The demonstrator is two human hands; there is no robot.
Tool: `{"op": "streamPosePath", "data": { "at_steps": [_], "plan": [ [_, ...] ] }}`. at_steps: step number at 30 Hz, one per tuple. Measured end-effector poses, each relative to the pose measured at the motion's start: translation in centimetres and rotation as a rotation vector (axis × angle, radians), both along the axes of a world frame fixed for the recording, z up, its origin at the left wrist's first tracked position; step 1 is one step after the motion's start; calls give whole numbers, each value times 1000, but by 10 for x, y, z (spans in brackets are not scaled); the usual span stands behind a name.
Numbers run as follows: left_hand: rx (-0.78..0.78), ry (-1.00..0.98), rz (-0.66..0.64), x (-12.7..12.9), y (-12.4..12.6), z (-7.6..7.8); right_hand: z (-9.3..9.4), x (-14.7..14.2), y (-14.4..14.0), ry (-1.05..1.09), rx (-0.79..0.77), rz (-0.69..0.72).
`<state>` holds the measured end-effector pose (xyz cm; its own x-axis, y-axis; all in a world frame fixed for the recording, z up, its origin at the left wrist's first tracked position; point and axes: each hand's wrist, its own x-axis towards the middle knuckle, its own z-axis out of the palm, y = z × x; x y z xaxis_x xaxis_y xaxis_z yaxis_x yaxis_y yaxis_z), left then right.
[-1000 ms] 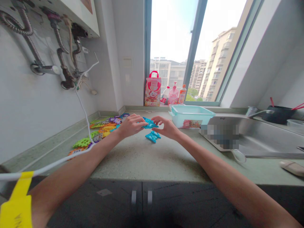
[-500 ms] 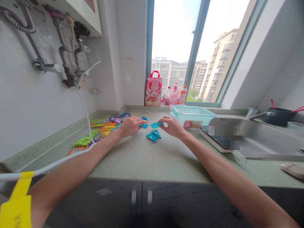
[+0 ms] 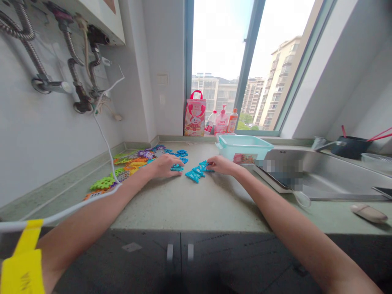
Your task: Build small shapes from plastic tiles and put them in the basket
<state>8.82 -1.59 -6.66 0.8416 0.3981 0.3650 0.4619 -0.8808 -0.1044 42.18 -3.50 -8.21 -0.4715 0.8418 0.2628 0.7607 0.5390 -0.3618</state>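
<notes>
My left hand (image 3: 165, 166) is at the right edge of a pile of interlocking plastic building pieces (image 3: 134, 165). Its thumb and fingers curl around a light blue piece (image 3: 177, 168). Dark blue pieces (image 3: 182, 153) lie just beyond its fingertips. Across a small gap, my right hand (image 3: 221, 165) pinches another light blue building piece (image 3: 210, 166) low over the counter. Touching or overlapping this one, as far as I can see, is a group of light blue pieces (image 3: 194, 173) lying between the hands.
A turquoise plastic tub (image 3: 245, 143) stands behind my right hand. Farther right are a blurred-out flat device (image 3: 277, 175) and the steel sink (image 3: 330, 179). A white cable (image 3: 104, 134) hangs by my left forearm. Bottles (image 3: 222, 122) and a pink bag (image 3: 195, 116) line the sill.
My left hand has come away from the dark blue pieces to a light blue one. My right hand has lowered its piece to the light blue group. The view has shifted slightly.
</notes>
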Motion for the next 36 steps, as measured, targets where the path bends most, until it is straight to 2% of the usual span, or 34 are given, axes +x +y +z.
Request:
{"op": "streamPosePath", "data": {
  "at_steps": [5, 11, 15, 18, 20, 22, 26, 31, 36],
  "plan": [
    [-12, -3, 13, -3, -6, 5, -3, -7, 0, 8, -18, 3],
    [2, -19, -40, -1, -11, 10, -9, -18, 5, 66, -17, 37],
    [26, -67, -53, 15, -23, 11, -11, -19, 6, 82, 21, 25],
    [31, -99, -23, 34, -35, 5, -9, -16, 6, 76, 2, 71],
    [5, -103, 12, 44, -41, 0, -8, -11, 9, 129, -25, 99],
    [-33, -99, 26, 49, -43, -4, -8, -5, 14, 211, -6, 49],
    [-98, -101, -27, 44, -37, -7, -19, 1, 27, 265, 73, -102],
    [-190, -64, -81, 33, -33, -3, -36, -4, 36, 260, 31, -62],
    [-185, -42, -76, 35, -36, 1, -37, -7, 43, 359, -68, -54]
  ]
}}
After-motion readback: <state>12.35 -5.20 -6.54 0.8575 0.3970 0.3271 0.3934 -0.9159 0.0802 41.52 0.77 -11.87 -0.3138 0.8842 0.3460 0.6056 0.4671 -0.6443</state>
